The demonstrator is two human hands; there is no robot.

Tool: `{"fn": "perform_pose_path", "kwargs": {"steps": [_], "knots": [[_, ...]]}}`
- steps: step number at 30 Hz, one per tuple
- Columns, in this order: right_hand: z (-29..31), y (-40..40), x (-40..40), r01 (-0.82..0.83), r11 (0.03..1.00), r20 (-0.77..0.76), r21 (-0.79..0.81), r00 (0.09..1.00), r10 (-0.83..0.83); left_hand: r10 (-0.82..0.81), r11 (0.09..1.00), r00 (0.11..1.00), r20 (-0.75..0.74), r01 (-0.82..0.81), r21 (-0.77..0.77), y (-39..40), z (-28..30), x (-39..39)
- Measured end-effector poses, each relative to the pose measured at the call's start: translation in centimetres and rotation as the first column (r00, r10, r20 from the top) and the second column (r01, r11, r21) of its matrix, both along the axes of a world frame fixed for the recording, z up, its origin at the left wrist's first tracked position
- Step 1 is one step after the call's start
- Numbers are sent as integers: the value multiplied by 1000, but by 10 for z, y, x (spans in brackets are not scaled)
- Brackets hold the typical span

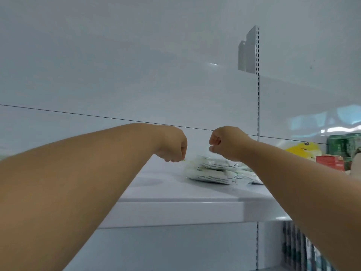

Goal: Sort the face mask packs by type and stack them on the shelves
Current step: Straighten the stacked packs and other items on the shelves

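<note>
While both your arms reach up over the shelf, the thing to watch is how the mask packs lie from your two hands. Your left hand hangs at the left, fingers curled down into a loose fist; a tiny green speck shows at its fingertips, but you cannot tell from this view whether it pinches anything. Just to its right, with a small gap between them, your right hand is curled the same way and seems to hold nothing, though its fingertips are turned away from view. The packs lie flat in a low white pile on the shelf top, below and slightly beyond both hands, more under the right one, whose wrist and forearm cover the pile's right end. The pile's long side runs left to right along the shelf, roughly parallel to its front edge. Your right hand is the nearer, so squaring or adding to the stack probably falls to it, with the left steadying the pile's left end. Further right stand a yellow bag, green cans and a red box, well clear of the pile.
</note>
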State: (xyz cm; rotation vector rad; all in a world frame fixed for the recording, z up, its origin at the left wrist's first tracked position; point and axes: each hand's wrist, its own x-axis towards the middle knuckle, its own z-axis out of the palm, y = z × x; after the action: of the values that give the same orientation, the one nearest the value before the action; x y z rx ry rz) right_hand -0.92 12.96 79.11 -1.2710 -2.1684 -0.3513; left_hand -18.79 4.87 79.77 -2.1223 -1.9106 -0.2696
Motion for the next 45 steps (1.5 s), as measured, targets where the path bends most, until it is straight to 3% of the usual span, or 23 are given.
{"fn": "perform_pose_path", "kwargs": {"steps": [4, 7, 11, 13, 16, 21, 23, 26, 29, 31, 33, 37, 39, 41, 45], "knots": [[-7, 25, 12, 81, 972, 123, -220, 991, -55, 84, 992, 994, 76, -75, -103, 37, 2, 30], [-17, 38, 13, -38, 954, -5, -298, 999, 38, 167, 980, 930, 327, -121, -157, 58, -4, 32], [-23, 45, 13, -150, 964, -142, -221, 983, 120, 156, 986, 645, 748, -54, -160, 59, -9, 21], [-25, 41, 13, -199, 959, -192, -203, 968, 160, 136, 991, 528, 838, -69, -117, 58, -11, 15], [-29, 35, 10, -275, 944, -264, -180, 938, 222, 109, 988, 526, 843, -153, -32, 60, -17, 17], [-30, 24, 5, -451, 878, -464, -160, 819, 336, 18, 962, 384, 923, -258, 88, 43, -12, 14], [-26, 18, 2, -498, 860, -554, -112, 750, 362, -79, 935, 367, 927, -294, 197, 34, -4, 4], [-18, 12, -11, -501, 848, -702, -174, 667, 250, -242, 876, 328, 913, -331, 351, 17, 4, -16], [-14, 0, -37, -662, 687, -883, -300, 465, 63, -284, 890, 257, 924, -287, 353, -5, -2, -32], [-12, -11, -57, -682, 688, -924, -249, 381, 43, -233, 936, 269, 935, -198, 291, -20, -6, -45], [-8, -26, -75, -638, 754, -936, -158, 340, 92, -210, 959, 253, 944, -133, 249, -40, -5, -58], [6, -54, -106, -624, 779, -945, 60, 215, 245, -301, 941, 26, 953, -156, 302, -66, -4, -89], [9, -66, -121, -592, 803, -911, 73, 288, 295, -356, 917, 5, 934, -188, 351, -73, -8, -103], [6, -74, -134, -562, 823, -882, 85, 341, 324, -374, 904, 46, 926, -206, 375, -78, -14, -111], [-2, -80, -155, -361, 911, -783, 201, 500, 371, -417, 875, 49, 908, -250, 415, -84, -18, -118]]}}
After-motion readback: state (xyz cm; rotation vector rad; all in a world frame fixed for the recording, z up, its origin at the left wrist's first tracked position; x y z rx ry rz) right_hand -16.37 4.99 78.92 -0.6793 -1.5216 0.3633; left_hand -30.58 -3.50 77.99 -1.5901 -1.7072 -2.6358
